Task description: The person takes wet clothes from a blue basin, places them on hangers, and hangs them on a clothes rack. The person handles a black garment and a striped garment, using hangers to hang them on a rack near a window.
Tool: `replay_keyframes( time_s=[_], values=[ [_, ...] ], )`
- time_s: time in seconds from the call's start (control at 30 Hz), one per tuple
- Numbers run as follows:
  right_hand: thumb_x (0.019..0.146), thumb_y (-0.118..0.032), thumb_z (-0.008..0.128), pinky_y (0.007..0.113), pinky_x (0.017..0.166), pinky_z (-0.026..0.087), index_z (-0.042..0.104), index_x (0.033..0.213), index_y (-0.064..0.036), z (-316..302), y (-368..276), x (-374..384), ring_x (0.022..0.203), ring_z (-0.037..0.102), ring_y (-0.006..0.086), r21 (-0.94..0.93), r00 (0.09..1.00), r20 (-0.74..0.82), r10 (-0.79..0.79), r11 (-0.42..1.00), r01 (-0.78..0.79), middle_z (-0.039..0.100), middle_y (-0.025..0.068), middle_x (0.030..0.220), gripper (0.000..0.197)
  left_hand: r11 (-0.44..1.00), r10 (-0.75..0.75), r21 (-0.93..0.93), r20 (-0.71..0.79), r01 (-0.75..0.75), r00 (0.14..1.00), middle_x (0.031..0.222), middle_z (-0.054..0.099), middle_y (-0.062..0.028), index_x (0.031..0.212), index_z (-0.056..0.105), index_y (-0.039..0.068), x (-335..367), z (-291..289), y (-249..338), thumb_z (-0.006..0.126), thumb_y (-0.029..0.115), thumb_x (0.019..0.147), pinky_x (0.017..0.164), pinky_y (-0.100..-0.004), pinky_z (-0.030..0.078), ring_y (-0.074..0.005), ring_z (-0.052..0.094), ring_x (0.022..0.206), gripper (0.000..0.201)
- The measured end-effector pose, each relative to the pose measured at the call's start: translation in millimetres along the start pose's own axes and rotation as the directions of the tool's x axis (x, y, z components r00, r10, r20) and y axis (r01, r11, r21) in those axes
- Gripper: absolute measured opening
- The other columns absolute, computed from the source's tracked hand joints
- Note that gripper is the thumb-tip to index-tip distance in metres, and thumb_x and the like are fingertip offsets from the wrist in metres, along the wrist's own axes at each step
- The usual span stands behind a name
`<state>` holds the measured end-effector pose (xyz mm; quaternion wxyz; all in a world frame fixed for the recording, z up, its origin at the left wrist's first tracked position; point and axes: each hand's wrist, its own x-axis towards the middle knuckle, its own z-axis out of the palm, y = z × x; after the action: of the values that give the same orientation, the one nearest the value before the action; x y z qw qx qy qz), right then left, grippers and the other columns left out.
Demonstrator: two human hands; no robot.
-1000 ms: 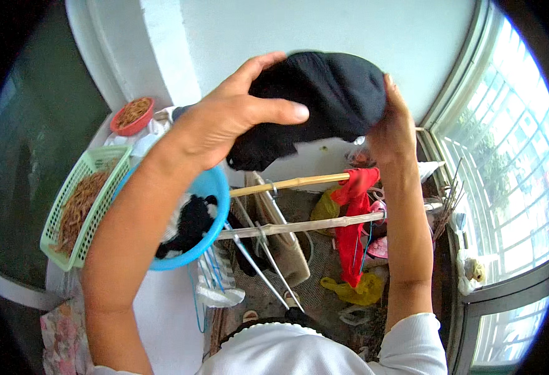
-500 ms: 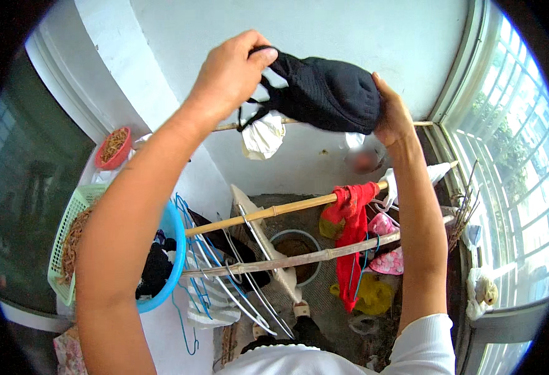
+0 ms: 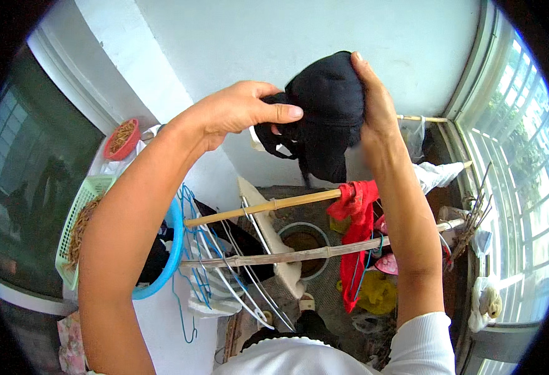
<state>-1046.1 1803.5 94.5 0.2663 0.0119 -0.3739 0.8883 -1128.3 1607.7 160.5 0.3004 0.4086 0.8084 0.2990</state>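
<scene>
Up in front of the pale wall I hold a black bra [image 3: 331, 103] between both hands, its rounded cups folded together. My left hand [image 3: 242, 112] grips the strap side, thumb lying across the cloth and fingers hidden behind it. At the other end my right hand [image 3: 377, 100] is closed around the cups, thumb up along the edge, with most of its fingers out of sight. A loose strap and a fold of the black cloth hang down below my left hand.
Two bamboo poles [image 3: 299, 254] cross below my arms, holding blue and white hangers [image 3: 227, 269] and a red garment [image 3: 357, 250]. At left stand a blue basin [image 3: 176, 250] with dark clothes, a green basket [image 3: 68, 237] and a red bowl [image 3: 136, 139]. Barred windows [image 3: 518, 187] line the right.
My left hand has come down and closer to my right hand. The bra, stretched sideways before, is now bunched and more upright, and its cups hang lower.
</scene>
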Motion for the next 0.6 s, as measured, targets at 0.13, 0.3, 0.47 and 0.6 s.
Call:
replay_keyframes(
  time_s=[0.13, 0.3, 0.47, 0.6],
  values=[
    [0.092, -0.034, 0.054, 0.024, 0.066, 0.042, 0.056, 0.09, -0.0107, -0.4, -0.9, -8.4, 0.071, 0.051, 0.0104, -0.243, 0.99, -0.002, -0.142, 0.96, 0.137, 0.056, 0.0003, 0.077, 0.024, 0.938, 0.164, -0.207, -0.448, -0.28, 0.879, 0.116, 0.056, -0.0055, 0.115, 0.055, 0.014, -4.4, -19.7, 8.7, 0.063, 0.045, 0.081, 0.096, -0.0567, 0.026, -0.0264, 0.04, 0.119, 0.047],
    [0.091, -0.038, 0.053, 0.023, 0.066, 0.037, 0.058, 0.094, -0.0102, -22.5, -2.5, -12.3, 0.071, 0.047, 0.0071, -0.692, 0.987, 0.159, -0.023, 0.71, 0.128, 0.056, -0.0033, 0.079, 0.028, 0.954, 0.299, 0.103, -0.328, -0.28, 0.896, 0.104, 0.059, 0.0026, 0.109, 0.055, 0.015, 8.5, -32.1, 14.1, 0.059, 0.032, 0.088, 0.09, -0.0379, 0.037, -0.0126, 0.052, 0.1, 0.028],
    [0.089, -0.048, 0.052, 0.032, 0.085, 0.039, 0.046, 0.126, -0.0102, -30.0, 3.0, -21.2, 0.101, 0.051, 0.0165, -0.709, 0.963, 0.264, -0.049, 0.668, 0.228, 0.056, 0.0084, 0.108, 0.054, 0.901, 0.294, -0.154, -0.469, -0.405, 0.833, 0.092, 0.06, -0.0012, 0.105, 0.055, 0.009, 26.8, -26.4, 15.8, 0.056, 0.026, 0.09, 0.077, -0.0295, 0.045, -0.0112, 0.057, 0.087, 0.023],
    [0.072, -0.046, 0.073, 0.042, 0.107, 0.027, 0.012, 0.145, -0.0084, -17.7, 20.1, -31.7, 0.129, 0.035, 0.033, -0.73, 0.903, 0.42, -0.093, 0.557, 0.397, 0.031, 0.0256, 0.139, 0.102, 0.848, 0.096, -0.374, -0.588, -0.375, 0.803, 0.094, 0.06, -0.0048, 0.105, 0.052, 0.005, 38.1, -9.9, 12.0, 0.054, 0.023, 0.091, 0.082, -0.0309, 0.045, -0.0145, 0.058, 0.089, 0.023]
  ],
)
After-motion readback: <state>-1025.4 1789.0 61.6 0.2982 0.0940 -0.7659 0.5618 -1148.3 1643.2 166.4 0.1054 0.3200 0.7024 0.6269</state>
